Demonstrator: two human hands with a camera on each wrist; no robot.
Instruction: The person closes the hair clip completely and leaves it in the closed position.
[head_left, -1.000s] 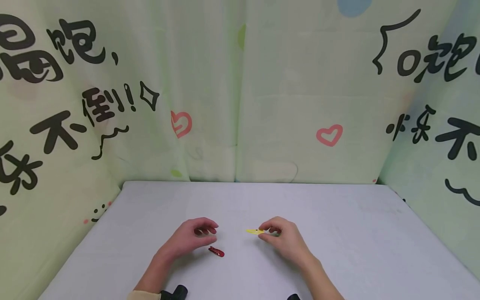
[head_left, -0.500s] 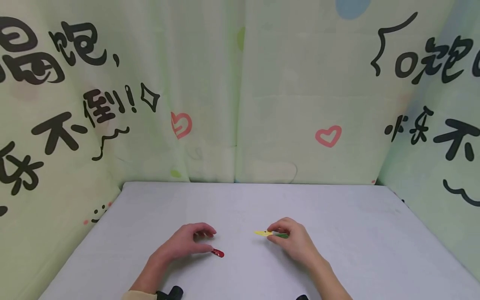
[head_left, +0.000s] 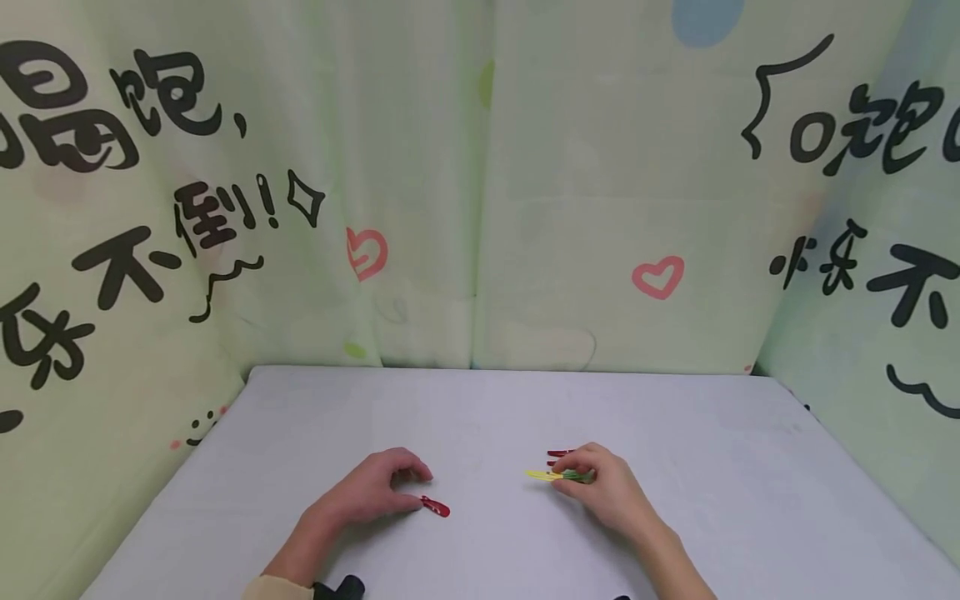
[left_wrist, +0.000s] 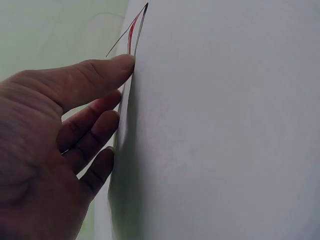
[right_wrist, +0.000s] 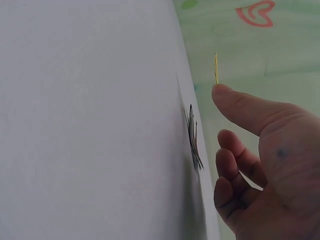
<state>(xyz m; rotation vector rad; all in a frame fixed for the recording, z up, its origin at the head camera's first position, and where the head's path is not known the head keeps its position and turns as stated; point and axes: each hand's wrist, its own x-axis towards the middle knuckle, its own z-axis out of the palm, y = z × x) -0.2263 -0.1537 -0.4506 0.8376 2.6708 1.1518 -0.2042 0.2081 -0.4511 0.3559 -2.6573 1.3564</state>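
Note:
In the head view, a red snap hair clip (head_left: 437, 506) lies on the table in front of my left hand (head_left: 378, 486). My left thumb meets the clip's near end, while the other fingers arch loosely above with a gap. From the left wrist, the thumb hides part of this red clip (left_wrist: 132, 37), whose thin strips stand apart. My right hand (head_left: 603, 483) pinches a yellow hair clip (head_left: 542, 475) between thumb and fingertip. Its yellow end (right_wrist: 216, 67) sticks up past the thumb in the right wrist view, above the table.
Red hair clips (head_left: 558, 453) and a green hair clip (head_left: 579, 477) lie by the right hand, partly hidden by it. The right wrist view shows this group of thin clips (right_wrist: 194, 142) edge-on. A patterned curtain (head_left: 555, 208) rises behind the white table (head_left: 480, 408).
My right hand has moved to the right with the yellow clip, uncovering red and green clips on the table. My left hand has lowered, bringing its thumb to the red clip.

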